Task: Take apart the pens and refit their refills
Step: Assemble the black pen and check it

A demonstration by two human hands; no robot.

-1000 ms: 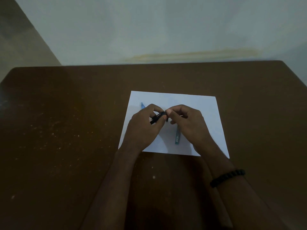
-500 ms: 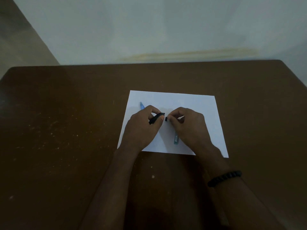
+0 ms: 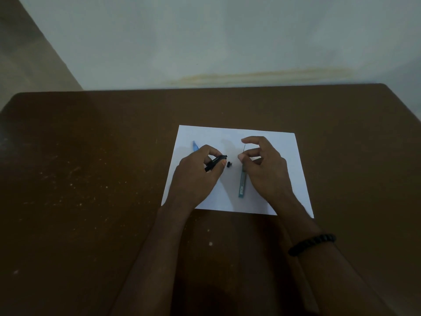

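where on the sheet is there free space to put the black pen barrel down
Bare paper runs along the far edge beyond both hands, and down the right margin past the right hand. The middle is crowded: the small black piece, the teal barrel and the left hand holding the black barrel.

A plain, dimly lit indoor room is shown; its exact type cannot be determined. A dark brown wooden table with rounded corners (image 3: 91, 179), marked with pale specks, is set against a bare pale grey-green painted wall (image 3: 227, 37). A yellowish stain band (image 3: 262, 76) is visible low on the wall. A white rectangular paper sheet (image 3: 262, 135) is laid on the table as a work surface.
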